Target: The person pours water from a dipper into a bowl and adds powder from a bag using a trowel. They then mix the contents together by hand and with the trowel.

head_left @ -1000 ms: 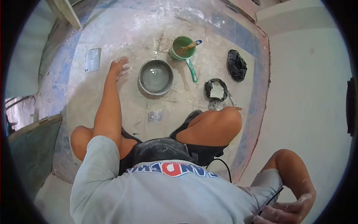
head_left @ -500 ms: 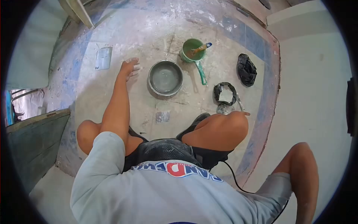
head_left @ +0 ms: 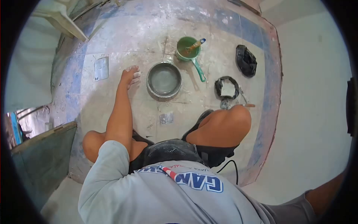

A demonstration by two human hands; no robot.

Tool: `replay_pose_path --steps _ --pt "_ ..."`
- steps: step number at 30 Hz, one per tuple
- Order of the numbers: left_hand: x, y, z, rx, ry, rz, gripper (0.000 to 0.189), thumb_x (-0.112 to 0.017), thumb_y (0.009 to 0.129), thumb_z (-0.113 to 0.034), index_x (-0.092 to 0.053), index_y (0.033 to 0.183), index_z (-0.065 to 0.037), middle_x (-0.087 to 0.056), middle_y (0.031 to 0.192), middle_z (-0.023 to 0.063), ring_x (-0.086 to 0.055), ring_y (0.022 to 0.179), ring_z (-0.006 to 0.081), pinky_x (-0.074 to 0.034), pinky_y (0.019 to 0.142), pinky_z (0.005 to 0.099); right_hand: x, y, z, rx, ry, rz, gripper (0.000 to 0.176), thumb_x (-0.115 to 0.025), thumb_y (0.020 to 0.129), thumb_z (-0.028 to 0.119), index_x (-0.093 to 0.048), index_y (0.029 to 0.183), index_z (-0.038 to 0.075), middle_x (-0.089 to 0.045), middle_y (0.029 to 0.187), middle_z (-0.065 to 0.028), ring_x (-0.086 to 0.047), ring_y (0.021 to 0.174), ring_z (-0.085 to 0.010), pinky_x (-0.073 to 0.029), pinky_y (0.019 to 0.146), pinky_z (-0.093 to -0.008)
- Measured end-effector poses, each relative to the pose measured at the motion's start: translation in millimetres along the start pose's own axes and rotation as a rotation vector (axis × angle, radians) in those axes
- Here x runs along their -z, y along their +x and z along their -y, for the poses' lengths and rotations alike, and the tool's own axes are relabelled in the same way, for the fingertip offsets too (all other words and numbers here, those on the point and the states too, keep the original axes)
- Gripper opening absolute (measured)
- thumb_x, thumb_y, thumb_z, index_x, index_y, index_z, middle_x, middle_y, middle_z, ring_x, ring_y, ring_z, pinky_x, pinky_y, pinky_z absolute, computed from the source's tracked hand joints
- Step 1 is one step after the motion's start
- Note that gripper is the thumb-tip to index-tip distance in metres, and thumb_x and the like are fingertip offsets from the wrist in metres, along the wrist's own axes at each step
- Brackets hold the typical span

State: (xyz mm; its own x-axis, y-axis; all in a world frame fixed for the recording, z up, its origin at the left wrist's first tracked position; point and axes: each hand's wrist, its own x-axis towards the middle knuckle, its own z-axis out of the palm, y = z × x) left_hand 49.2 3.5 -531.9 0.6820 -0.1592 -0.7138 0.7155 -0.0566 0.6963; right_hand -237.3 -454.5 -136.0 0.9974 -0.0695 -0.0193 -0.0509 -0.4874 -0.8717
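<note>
My left hand [head_left: 131,76], dusted with white, reaches over the floor with its fingers apart and nothing in it. Just to its right stands a round grey basin [head_left: 164,80] with grey contents. Behind the basin is a green dipper [head_left: 189,49] with its handle toward me and a brush [head_left: 196,45] resting inside. My right hand is out of view; only part of that arm shows at the lower right edge.
A black plastic bag [head_left: 246,61] lies at the right, near a black-rimmed container [head_left: 226,88] and a tool with an orange handle [head_left: 249,105]. A flat plastic packet [head_left: 101,68] is at the left. A board [head_left: 44,156] stands at the lower left, a chair leg [head_left: 71,26] at the upper left.
The view has shifted slightly. My right arm has swung outward toward the right edge, and its forearm has mostly left the frame. My left hand stays beside the basin.
</note>
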Motion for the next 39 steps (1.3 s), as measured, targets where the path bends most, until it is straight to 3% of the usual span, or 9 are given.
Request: replay_pose_path --steps 21,23,27,28,30,31,34,36,39 --pt "1 18 -1 -0.083 -0.113 0.1 0.058 -0.068 0.1 -0.036 -0.052 0.148 -0.007 -0.058 0.145 0.0119 -0.063 0.121 0.0338 -0.054 0.099 0.0468 -25 -69 55 -0.236 -0.02 -0.411 0.023 -0.057 0.105 0.018 -0.069 0.114 0.0 -0.07 0.095 -0.0058 -0.064 0.081 -0.014 -0.056 0.075 -0.0336" --pt "0 18 -6 -0.069 -0.114 0.106 0.058 -0.067 0.1 -0.035 -0.052 0.148 -0.006 -0.058 0.145 0.0129 -0.062 0.121 0.0341 -0.054 0.1 0.0463 -69 -70 33 -0.693 -0.501 0.288 0.036 -0.084 0.083 0.033 -0.075 0.095 0.0 -0.068 0.078 -0.013 -0.067 0.07 -0.0254 -0.053 0.067 -0.0348" --pt "-5 22 -1 -0.041 -0.148 0.125 0.057 -0.066 0.101 -0.033 -0.051 0.148 -0.005 -0.057 0.146 0.0149 -0.061 0.124 0.035 -0.053 0.104 0.0454 -111 -161 12 -0.991 -0.59 0.404 0.043 -0.089 0.076 0.033 -0.073 0.099 0.0 -0.073 0.088 -0.0199 -0.07 0.082 -0.0399 -0.055 0.073 -0.0418" --pt "-7 23 2 -0.038 -0.152 0.135 0.057 -0.066 0.101 -0.033 -0.05 0.149 -0.004 -0.056 0.147 0.015 -0.061 0.124 0.0351 -0.052 0.106 0.0454 -111 -174 9 -1.175 -0.405 0.475 0.043 -0.087 0.077 0.03 -0.073 0.104 -0.001 -0.074 0.097 -0.022 -0.071 0.089 -0.0415 -0.056 0.077 -0.0423" --pt "-15 23 3 -0.015 -0.16 0.177 0.058 -0.067 0.101 -0.032 -0.05 0.149 -0.005 -0.056 0.148 0.015 -0.06 0.126 0.0348 -0.052 0.106 0.0447 -115 -205 17 -0.854 -0.29 0.522 0.035 -0.087 0.08 0.017 -0.07 0.103 -0.003 -0.075 0.087 -0.0194 -0.073 0.079 -0.0284 -0.056 0.072 -0.0382" --pt "-19 19 3 -0.002 -0.147 0.166 0.058 -0.065 0.102 -0.032 -0.049 0.151 -0.005 -0.055 0.149 0.0148 -0.06 0.127 0.0339 -0.052 0.107 0.044 -115 -201 34 -1.141 -0.081 0.526 0.035 -0.083 0.083 0.012 -0.071 0.113 0.001 -0.075 0.095 -0.0156 -0.071 0.085 -0.0247 -0.056 0.078 -0.0376" --pt "-20 21 1 0.018 -0.139 0.155 0.057 -0.063 0.103 -0.032 -0.047 0.152 -0.007 -0.054 0.15 0.0139 -0.059 0.129 0.0331 -0.052 0.107 0.0437 -130 -206 50 -1.16 0.335 0.089 0.056 -0.079 0.085 -0.003 -0.061 0.138 0.005 -0.072 0.114 -0.0057 -0.066 0.094 -0.0161 -0.055 0.083 -0.031" --pt "-19 25 1 0.006 -0.164 0.167 0.057 -0.062 0.103 -0.033 -0.048 0.152 -0.007 -0.055 0.15 0.0136 -0.059 0.129 0.0332 -0.051 0.108 0.0444 -138 -213 40 -0.824 0.116 0.213 0.054 -0.078 0.086 -0.006 -0.063 0.136 0.006 -0.07 0.119 -0.0073 -0.066 0.099 -0.0144 -0.055 0.086 -0.0296" --pt "-12 32 6 0.017 -0.214 0.172 0.056 -0.062 0.104 -0.033 -0.048 0.152 -0.008 -0.055 0.15 0.0136 -0.058 0.129 0.0327 -0.05 0.109 0.0445 -144 -219 36 -0.968 0.412 0.134 0.028 -0.079 0.085 -0.005 -0.073 0.112 -0.002 -0.074 0.109 -0.0082 -0.069 0.098 -0.0152 -0.056 0.087 -0.0308"
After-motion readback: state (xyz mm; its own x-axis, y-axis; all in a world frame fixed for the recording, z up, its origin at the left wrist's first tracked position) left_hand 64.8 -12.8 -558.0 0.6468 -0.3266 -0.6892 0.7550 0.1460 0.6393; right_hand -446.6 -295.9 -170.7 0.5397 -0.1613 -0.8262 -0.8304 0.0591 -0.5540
